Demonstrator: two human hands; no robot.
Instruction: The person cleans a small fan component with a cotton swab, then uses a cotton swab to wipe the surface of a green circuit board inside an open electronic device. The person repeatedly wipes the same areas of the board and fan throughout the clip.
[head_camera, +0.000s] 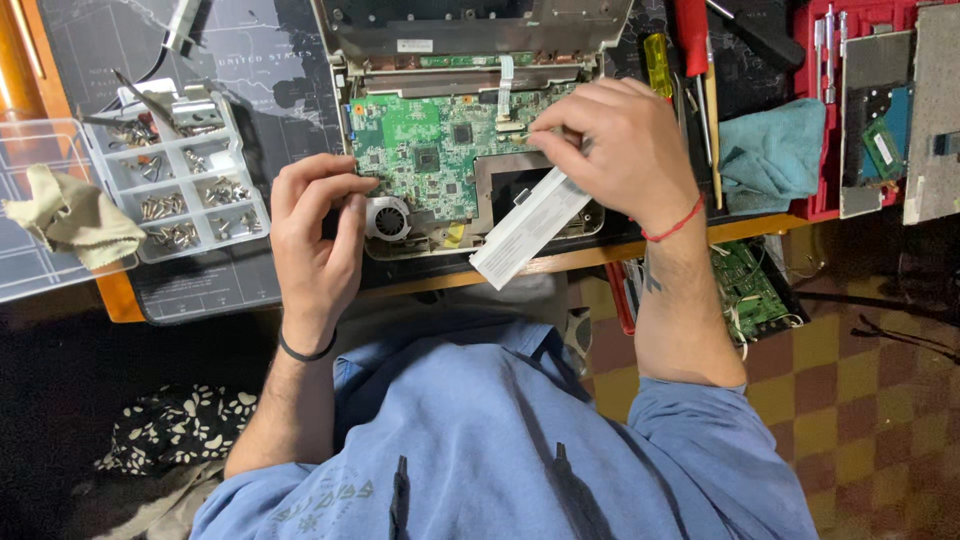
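While on one green motherboard (425, 150), two hands (600, 140).

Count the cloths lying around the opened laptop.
2. A beige cloth lies at the far left, beside the screw organiser. A teal cloth lies right of the laptop, by the red tool case. More may be hidden.

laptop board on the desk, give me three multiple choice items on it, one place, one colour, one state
1. Where is the screw organiser?
A. left of the circuit board
B. right of it
C. on the floor

2. What colour is the cloth by the screwdrivers?
A. red
B. teal
C. white

3. What is the right hand doing?
A. lying flat, empty
B. pinching a white strip
C. holding the cloth

A: the tray sits at the board's left.
B: the cloth is teal.
B: its grip closes on the strip above the board.
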